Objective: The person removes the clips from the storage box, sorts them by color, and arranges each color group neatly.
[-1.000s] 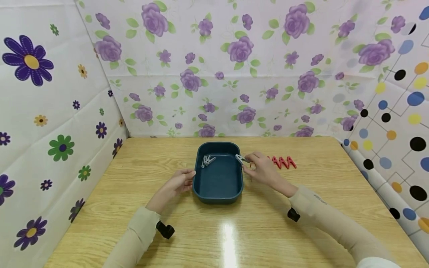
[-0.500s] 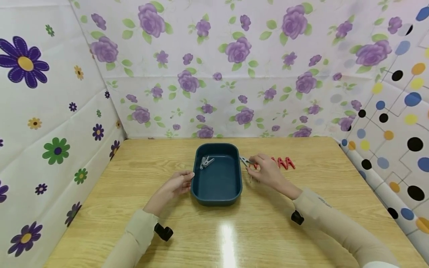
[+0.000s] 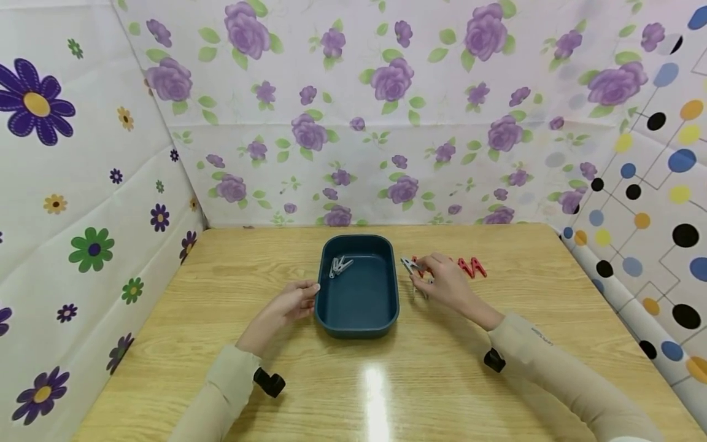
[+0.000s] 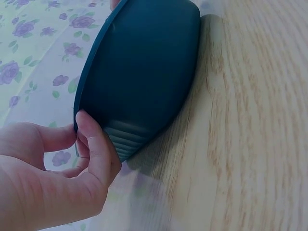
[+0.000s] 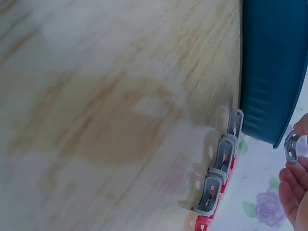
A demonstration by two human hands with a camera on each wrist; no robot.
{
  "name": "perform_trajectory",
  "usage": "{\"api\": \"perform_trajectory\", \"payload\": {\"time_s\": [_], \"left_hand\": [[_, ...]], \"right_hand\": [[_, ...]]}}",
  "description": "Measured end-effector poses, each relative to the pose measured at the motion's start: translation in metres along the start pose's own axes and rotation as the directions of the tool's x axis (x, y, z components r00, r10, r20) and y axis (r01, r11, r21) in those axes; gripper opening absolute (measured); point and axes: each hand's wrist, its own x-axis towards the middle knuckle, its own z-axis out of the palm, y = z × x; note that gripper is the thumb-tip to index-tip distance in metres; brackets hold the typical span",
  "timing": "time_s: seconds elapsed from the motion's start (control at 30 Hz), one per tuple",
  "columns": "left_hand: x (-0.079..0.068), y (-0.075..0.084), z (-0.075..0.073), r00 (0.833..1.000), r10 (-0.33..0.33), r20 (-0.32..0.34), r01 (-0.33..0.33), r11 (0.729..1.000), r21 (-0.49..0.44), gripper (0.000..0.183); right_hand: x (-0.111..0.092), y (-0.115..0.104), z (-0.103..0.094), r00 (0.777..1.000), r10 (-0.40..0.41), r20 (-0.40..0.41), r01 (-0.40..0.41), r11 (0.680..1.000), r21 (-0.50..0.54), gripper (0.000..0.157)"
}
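Note:
My left hand pinches the left rim of a dark teal plastic bin that stands on the table. In the left wrist view, thumb and fingers meet over the rim of the bin. Several grey clothespins lie inside, near its far left corner. Just right of the bin, my right hand holds a grey clothespin between thumb and fingers. Under that hand, grey clothespins stand in a row on the table, partly hidden in the head view.
Red clothespins form a row behind and right of the right hand, some covered by it. The wooden table ends at a flowered cloth backdrop, with patterned cloth on both sides.
My right hand has moved a little to the right with the grey clothespin, from over the bin's right rim to beside it. The left hand keeps its hold on the bin.

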Motion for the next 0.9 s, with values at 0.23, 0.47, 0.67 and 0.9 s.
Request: {"api": "perform_trajectory", "payload": {"time_s": [0.23,0.47,0.67,0.9], "left_hand": [[-0.001,-0.001,0.0,1.0,0.008,0.006,-0.008,1.0,-0.012,0.02],[-0.001,0.0,0.0,1.0,0.005,0.007,-0.005,1.0,-0.009,0.024],[-0.002,0.002,0.0,1.0,-0.007,0.005,0.007,1.0,-0.011,0.032],[-0.003,0.002,0.001,1.0,0.001,0.017,-0.002,1.0,0.008,0.034]], "right_hand": [[-0.005,0.002,-0.002,1.0,-0.002,-0.013,0.002,1.0,0.011,0.024],[-0.012,0.007,-0.005,0.999,0.036,-0.029,-0.037,0.999,-0.032,0.025],[-0.017,0.009,-0.008,0.998,0.062,-0.011,-0.062,0.997,-0.042,0.024],[-0.024,0.011,-0.014,0.992,0.129,-0.001,-0.129,0.989,-0.069,0.027]]}}
